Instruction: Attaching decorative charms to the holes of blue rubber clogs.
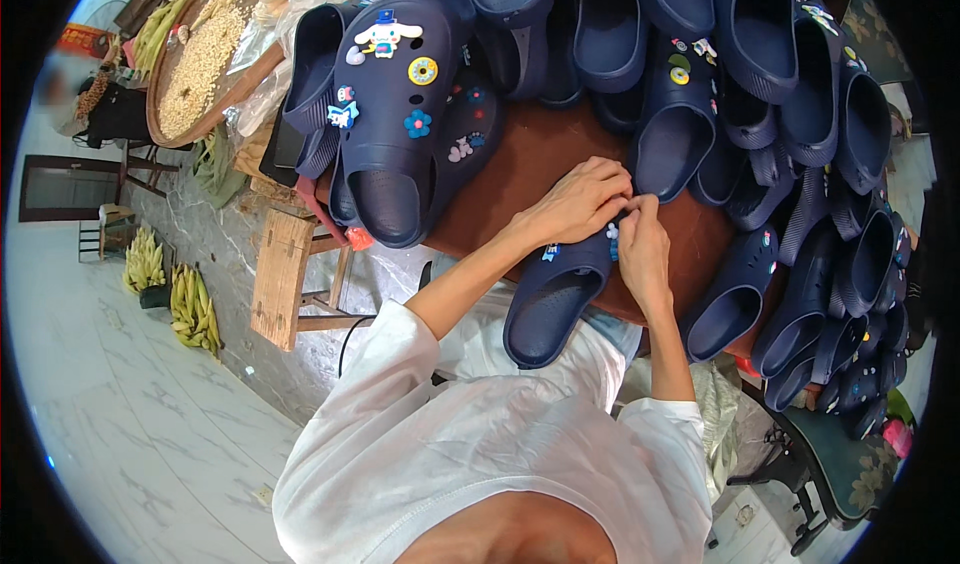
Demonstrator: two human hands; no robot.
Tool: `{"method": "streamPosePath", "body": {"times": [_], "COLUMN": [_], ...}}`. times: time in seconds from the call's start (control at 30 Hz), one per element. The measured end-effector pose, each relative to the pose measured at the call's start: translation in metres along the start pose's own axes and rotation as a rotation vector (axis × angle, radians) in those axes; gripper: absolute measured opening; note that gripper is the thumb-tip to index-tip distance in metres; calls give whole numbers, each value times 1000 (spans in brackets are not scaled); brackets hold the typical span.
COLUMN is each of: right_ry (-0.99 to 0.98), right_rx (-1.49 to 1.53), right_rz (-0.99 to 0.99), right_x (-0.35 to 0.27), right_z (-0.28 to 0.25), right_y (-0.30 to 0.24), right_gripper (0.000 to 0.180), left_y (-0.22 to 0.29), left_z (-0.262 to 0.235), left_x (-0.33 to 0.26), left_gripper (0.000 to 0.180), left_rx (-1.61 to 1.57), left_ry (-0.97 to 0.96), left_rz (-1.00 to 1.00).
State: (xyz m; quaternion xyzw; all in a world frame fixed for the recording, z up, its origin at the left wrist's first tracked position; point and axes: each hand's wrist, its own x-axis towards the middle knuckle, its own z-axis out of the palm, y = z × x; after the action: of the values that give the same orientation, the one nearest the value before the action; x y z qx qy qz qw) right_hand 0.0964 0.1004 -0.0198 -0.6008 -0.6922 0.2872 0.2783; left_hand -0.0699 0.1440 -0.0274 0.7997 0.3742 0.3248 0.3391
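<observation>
A navy foam clog [548, 309] lies before me at the front edge of the brown table [535, 154], its heel end toward my body. My left hand [588, 200] rests over its toe end with the fingers bent down onto it. On the right side of that toe, my right hand [643, 252] pinches close to the left fingertips; whatever is between them is too small to make out. A blue charm [612, 239] shows beside the right fingers, and another sits near my left wrist. Much of the toe is hidden under both hands.
Navy clogs with colourful charms, such as one large clog [395, 114] at left, crowd the table's far side and right. A wooden stool [280, 279] stands at left. Beyond it are a round tray of pale kernels [200, 84] and corn cobs [193, 309] on the floor.
</observation>
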Motion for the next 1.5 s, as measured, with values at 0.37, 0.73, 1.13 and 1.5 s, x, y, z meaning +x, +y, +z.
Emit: {"method": "streamPosePath", "body": {"times": [0.37,0.73,1.13,1.5], "right_ry": [-130,-111,-148,-30], "right_rx": [176,-16,8,85], "right_rz": [187,-59,-108,-131], "right_x": [-20,-22,-24,-28], "right_z": [-3,-9,-13,-4], "right_y": [3,-17,-11,-18], "right_gripper": [31,15,11,13], "left_y": [-4,-1,-9,-2], "left_z": [14,22,31,20], "left_x": [4,5,2,-1], "left_gripper": [18,23,24,25], "left_rx": [-55,78,46,-111], "left_ry": [180,187,217,251], "left_rz": [-117,-71,-47,-39]}}
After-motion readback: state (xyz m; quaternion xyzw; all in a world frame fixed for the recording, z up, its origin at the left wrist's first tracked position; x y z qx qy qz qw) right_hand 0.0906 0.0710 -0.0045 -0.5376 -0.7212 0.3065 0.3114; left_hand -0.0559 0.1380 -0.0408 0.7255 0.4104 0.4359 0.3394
